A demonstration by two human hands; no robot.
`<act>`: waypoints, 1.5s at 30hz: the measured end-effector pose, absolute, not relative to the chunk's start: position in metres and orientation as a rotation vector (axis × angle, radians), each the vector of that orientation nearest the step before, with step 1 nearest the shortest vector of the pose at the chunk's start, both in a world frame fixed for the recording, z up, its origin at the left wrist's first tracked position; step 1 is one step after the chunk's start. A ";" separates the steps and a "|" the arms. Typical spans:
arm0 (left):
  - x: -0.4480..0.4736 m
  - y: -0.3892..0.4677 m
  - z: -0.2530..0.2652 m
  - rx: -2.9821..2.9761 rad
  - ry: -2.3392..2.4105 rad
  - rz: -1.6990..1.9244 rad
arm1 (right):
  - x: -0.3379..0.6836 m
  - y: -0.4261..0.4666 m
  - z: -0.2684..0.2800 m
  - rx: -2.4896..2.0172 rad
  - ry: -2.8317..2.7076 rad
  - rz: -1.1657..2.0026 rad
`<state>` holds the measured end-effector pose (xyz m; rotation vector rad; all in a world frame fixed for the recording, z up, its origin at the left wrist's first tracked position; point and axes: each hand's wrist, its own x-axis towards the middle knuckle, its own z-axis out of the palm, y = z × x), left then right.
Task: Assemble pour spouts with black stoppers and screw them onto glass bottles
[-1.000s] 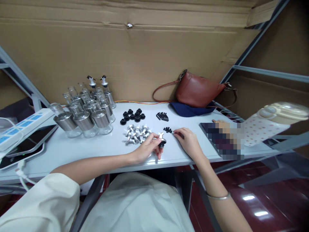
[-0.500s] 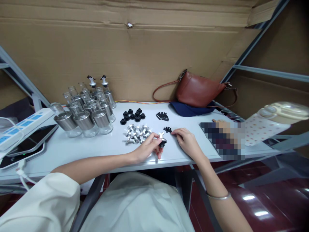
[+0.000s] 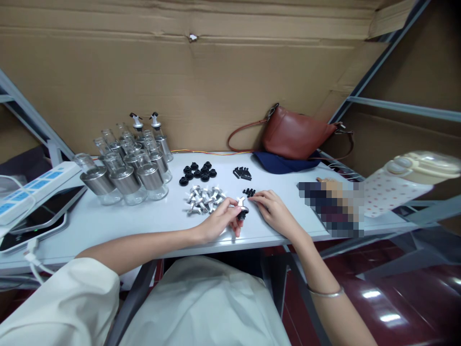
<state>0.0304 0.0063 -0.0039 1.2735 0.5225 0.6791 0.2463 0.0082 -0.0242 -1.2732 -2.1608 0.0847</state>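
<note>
Here's the spout [image 3: 242, 208], silver on top, black below, just above the near edge of the bench [image 3: 173, 228], and the left hand [image 3: 220, 220] has it pinched upright, grip firmly around it. Over to its right, the right hand [image 3: 275, 214] has a narrow grip, fingertips close together; whether anything tiny sits between them, I can't tell. Those fingertips are right beside the small black bits [image 3: 249, 192]. Beyond them, a cluster of black strips [image 3: 243, 173]. Left of the spout, a heap of silver tops [image 3: 204, 200], and on the far side of that, the black stoppers [image 3: 198, 173]. Further left, a crowd of glass bottles [image 3: 124, 179], two at the far end wearing pourers [image 3: 156, 121]. Far right, a brown bag [image 3: 293, 133] rests on a blue cap [image 3: 286, 165]; nearer and further right, a spotted flask [image 3: 391, 192].
</note>
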 end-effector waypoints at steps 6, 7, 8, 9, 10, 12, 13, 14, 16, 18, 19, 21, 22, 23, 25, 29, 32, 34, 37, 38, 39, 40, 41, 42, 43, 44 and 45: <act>0.031 0.006 -0.005 1.266 0.527 0.680 | 0.248 0.011 -0.028 -1.313 -2.139 0.054; 0.031 0.006 -0.005 1.266 0.526 0.679 | 0.249 0.011 -0.028 -1.320 -2.135 0.047; 0.031 0.006 -0.005 1.267 0.527 0.679 | 0.250 0.011 -0.028 -1.329 -2.133 0.042; 0.031 0.006 -0.005 1.268 0.528 0.679 | 0.250 0.011 -0.028 -1.337 -2.132 0.039; 0.031 0.006 -0.005 1.270 0.528 0.680 | 0.249 0.010 -0.027 -1.342 -2.132 0.037; 0.031 0.006 -0.005 1.275 0.525 0.680 | 0.245 0.008 -0.025 -1.334 -2.127 0.043; 0.031 0.006 -0.005 1.276 0.522 0.680 | 0.241 0.007 -0.025 -1.319 -2.127 0.055; 0.031 0.006 -0.005 1.279 0.519 0.680 | 0.236 0.005 -0.024 -1.297 -2.133 0.072; 0.031 0.006 -0.005 1.284 0.514 0.686 | 0.227 0.003 -0.023 -1.248 -2.160 0.113; 0.031 0.006 -0.005 1.286 0.509 0.691 | 0.221 0.002 -0.023 -1.229 -2.175 0.137; 0.031 0.006 -0.004 1.283 0.511 0.691 | 0.219 0.002 -0.024 -1.239 -2.169 0.140; 0.031 0.005 -0.004 1.273 0.519 0.688 | 0.218 0.003 -0.023 -1.283 -2.140 0.145; 0.031 0.005 -0.004 1.269 0.525 0.687 | 0.218 0.003 -0.022 -1.302 -2.124 0.150; 0.031 0.005 -0.004 1.268 0.529 0.688 | 0.218 0.003 -0.022 -1.313 -2.113 0.159; 0.031 0.005 -0.004 1.270 0.524 0.690 | 0.216 0.003 -0.019 -1.308 -2.120 0.191; 0.031 0.005 -0.003 1.264 0.507 0.691 | 0.201 0.002 -0.018 -1.326 -2.233 0.197; 0.031 0.005 -0.003 1.258 0.506 0.698 | 0.192 0.005 -0.019 -1.407 -2.257 0.129; 0.031 0.005 -0.003 1.258 0.509 0.696 | 0.190 0.008 -0.019 -1.469 -2.238 0.108; 0.031 0.005 -0.005 1.260 0.513 0.689 | 0.192 0.007 -0.017 -1.501 -2.191 0.146; 0.031 0.005 -0.005 1.260 0.512 0.687 | 0.194 0.005 -0.015 -1.473 -2.165 0.177; 0.031 0.006 -0.005 1.259 0.511 0.686 | 0.195 0.003 -0.013 -1.425 -2.129 0.214; 0.031 0.006 -0.005 1.258 0.510 0.686 | 0.197 -0.001 -0.010 -1.365 -2.087 0.255; 0.030 0.006 -0.005 1.256 0.509 0.686 | 0.198 -0.005 -0.006 -1.304 -2.040 0.302; 0.030 0.006 -0.005 1.260 0.511 0.689 | 0.199 -0.010 -0.002 -1.249 -1.997 0.355; 0.029 0.006 -0.004 1.272 0.515 0.695 | 0.200 -0.015 0.002 -1.203 -1.962 0.412; 0.029 0.005 -0.003 1.293 0.520 0.702 | 0.201 -0.020 0.006 -1.169 -1.940 0.470; 0.028 0.004 -0.003 1.323 0.524 0.711 | 0.201 -0.024 0.009 -1.144 -1.926 0.523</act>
